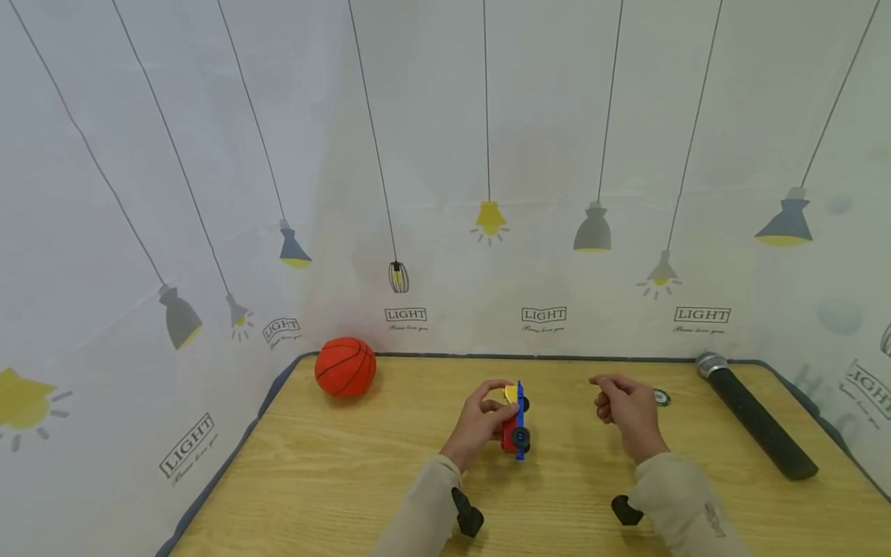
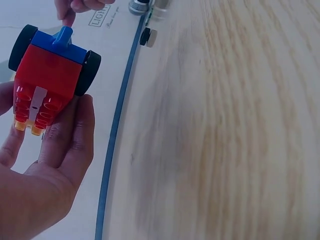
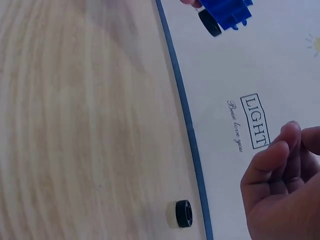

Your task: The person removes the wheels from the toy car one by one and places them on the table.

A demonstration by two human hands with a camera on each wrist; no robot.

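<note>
Covering the far side and both flanks, a backdrop (image 1: 445, 155) is hung around the table (image 1: 376, 495), and by its dark blue edge (image 1: 626, 359) the tabletop is bounded. A microphone (image 1: 755, 414) is laid slantwise near the right side; a ball (image 1: 345, 367) is set in the far left corner, well apart from both hands. The toy vehicle (image 1: 516, 424) is held above the tabletop by the left hand (image 1: 480, 422), thumb and fingers being closed about its body, so that part of it is hidden. The right hand (image 1: 629, 410) is held well apart from it; its fingers are loosely bent, and nothing is seen to be grasped in them. Beyond that hand a small disc (image 1: 662, 397) is partly covered from the head view. In the right wrist view, a small black wheel (image 3: 184, 214) is seen on the table, near the edge.

The backdrop is creased and sheet-like, the table marked with streaked, pale wood grain. The microphone is formed of a long black handle and a rounded silvery head. The ball is orange-red, crossed by black seam lines. The toy is built of glossy red, blue and yellow pieces, with round studs and black wheels.

On the backdrop, hanging lamps are printed, and "LIGHT" is repeated in frames above script ending in "love you". Lettering on the right sleeve (image 1: 685, 499) is too blurred to be read.
</note>
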